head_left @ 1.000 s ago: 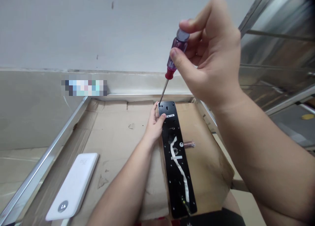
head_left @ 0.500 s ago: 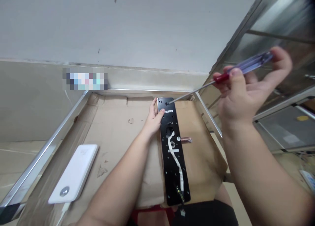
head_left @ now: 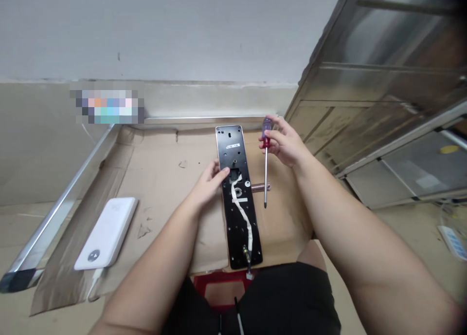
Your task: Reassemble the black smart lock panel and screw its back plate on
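Observation:
A long black door lock panel lies back side up on the cardboard, its far end pointing to the wall. A white-wrapped cable runs along it to a small plug at the near end. From its right side sticks out a copper-coloured lever. My left hand grips the panel's left edge, thumb on top and fingers partly hidden below. In my right hand is a screwdriver with a clear purple and red handle. Its tip points down, over the cardboard right of the panel, apart from it.
A white power bank with a cable plugged in lies at the left on the cardboard. Metal rails edge the table. A wall stands behind, metal cabinets at right. On the floor at right is a power strip.
The screwdriver's tip has left the panel's far end; my right hand has come down and turned it upright. My left hand has slid nearer along the panel's edge. The view has shifted.

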{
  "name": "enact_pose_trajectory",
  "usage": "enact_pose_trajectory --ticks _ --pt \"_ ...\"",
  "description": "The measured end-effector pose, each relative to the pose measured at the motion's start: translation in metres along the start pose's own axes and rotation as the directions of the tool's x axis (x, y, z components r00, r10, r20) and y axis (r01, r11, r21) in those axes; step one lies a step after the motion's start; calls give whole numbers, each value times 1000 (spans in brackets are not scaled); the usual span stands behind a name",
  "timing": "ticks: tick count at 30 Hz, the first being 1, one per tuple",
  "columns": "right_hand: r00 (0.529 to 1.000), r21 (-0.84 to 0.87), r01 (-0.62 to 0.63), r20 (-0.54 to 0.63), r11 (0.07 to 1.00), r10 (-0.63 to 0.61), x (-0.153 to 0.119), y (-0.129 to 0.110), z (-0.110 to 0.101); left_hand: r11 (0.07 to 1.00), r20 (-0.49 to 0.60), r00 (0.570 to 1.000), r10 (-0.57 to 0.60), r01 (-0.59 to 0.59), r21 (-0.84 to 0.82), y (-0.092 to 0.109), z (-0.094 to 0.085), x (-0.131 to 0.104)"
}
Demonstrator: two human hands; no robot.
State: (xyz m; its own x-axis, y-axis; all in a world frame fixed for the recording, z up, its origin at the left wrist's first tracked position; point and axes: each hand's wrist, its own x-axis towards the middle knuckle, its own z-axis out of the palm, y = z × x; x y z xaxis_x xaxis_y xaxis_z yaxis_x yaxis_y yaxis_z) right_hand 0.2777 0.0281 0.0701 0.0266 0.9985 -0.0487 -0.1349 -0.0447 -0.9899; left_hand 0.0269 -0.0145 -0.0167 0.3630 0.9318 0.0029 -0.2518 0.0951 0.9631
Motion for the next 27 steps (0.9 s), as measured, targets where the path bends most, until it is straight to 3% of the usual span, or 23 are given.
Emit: enact_pose_trajectory --ticks 3,7,14,22,27 --pt "994 -28 -27 110 999 30 -1 3 -5 997 55 997 -57 53 62 -3 2 -25" --pt "996 -19 -30 81 999 32 3 9 -9 996 9 998 -59 58 66 -4 6 -32" --pt "998 -36 -49 35 998 51 9 12 -10 995 24 996 -86 86 -40 -4 1 -2" --pt "998 -51 -66 14 997 67 10 13 -8 998 -37 998 -54 52 -46 -3 -21 40" --pt "997 -68 -67 26 995 69 11 16 -8 997 -25 997 -73 72 -36 -5 -23 47"
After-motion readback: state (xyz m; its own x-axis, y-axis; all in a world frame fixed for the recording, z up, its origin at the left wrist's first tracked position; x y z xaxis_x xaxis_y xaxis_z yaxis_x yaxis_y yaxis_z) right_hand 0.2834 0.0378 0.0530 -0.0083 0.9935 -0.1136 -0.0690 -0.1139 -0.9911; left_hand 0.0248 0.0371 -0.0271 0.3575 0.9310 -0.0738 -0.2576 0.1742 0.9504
